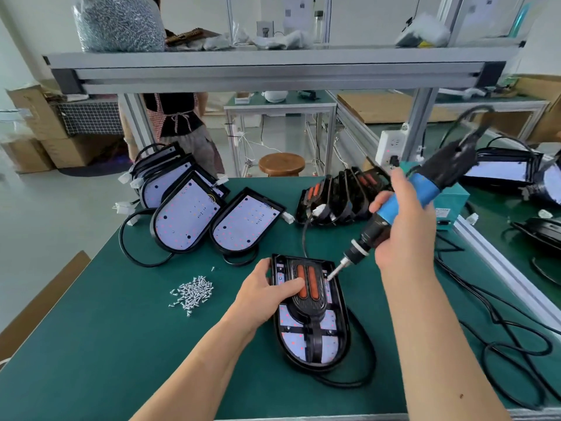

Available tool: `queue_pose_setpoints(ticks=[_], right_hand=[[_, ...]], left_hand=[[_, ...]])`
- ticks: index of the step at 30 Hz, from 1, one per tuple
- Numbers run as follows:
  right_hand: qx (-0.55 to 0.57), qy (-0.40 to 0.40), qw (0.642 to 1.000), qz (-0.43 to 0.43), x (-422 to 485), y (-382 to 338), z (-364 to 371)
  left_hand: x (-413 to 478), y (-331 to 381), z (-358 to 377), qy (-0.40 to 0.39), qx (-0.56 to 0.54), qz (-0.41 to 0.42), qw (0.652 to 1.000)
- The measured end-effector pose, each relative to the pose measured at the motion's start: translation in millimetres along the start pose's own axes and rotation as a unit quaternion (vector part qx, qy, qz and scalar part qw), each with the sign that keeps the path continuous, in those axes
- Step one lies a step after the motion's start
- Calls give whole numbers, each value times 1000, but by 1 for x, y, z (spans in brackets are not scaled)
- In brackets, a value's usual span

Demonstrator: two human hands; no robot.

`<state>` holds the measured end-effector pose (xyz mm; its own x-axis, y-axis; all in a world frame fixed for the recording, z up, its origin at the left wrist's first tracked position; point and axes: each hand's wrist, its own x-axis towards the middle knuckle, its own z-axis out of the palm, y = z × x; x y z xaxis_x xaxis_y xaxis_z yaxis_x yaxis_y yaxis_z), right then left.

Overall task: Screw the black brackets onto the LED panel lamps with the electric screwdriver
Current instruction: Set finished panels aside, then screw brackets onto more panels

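lamp: we see the led panel lamp [330,326] flat on the green mat [121,344], near its front edge, rounded end toward us; a black cable [362,354] loops round it
bracket: the black bracket [306,308], with two orange strips, lies on the lamp's panel
left hand: our left hand [267,288] clasps the lamp's left rim, fingers curled over the edge, thumb across the bracket
right hand: our right hand [397,229] wraps the blue grip of the electric screwdriver [425,185]; the tilted bit meets the lamp's far right corner, beside the bracket
screws: a loose screw pile [194,291] lies left of the lamp, apart from it
behind: bare lamps [185,220] stacked far left; spare brackets [343,196] standing in a row
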<state>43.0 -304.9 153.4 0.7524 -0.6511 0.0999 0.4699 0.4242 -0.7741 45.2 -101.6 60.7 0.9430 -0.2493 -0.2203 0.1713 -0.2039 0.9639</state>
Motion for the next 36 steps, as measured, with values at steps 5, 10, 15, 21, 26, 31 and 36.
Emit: queue_pose_setpoints(ticks=[5,10,15,21,26,31,36], right_hand=[[-47,126,985,111,12,18,-65],[-109,173,971,124,8,48,-100],[-337,148,929,46,-2,62,-102],[-556,37,830,-9,-11,76,-94],[-606,30,791,-76,-14,79,-97],[-605,-1,779,-161,-17,73,-103],[-723,-81,660,-190,-26,67,-97]], left_hand=[[-14,2,-17,-115,20,-22,993],[-33,3,-20,-151,97,-20,984],[-39,8,-13,-145,113,18,983],[-39,3,-6,-113,77,9,990],[-37,-1,-6,-100,104,37,989],[-32,-13,-8,-22,106,7,994],[-29,-22,-5,130,59,20,990]])
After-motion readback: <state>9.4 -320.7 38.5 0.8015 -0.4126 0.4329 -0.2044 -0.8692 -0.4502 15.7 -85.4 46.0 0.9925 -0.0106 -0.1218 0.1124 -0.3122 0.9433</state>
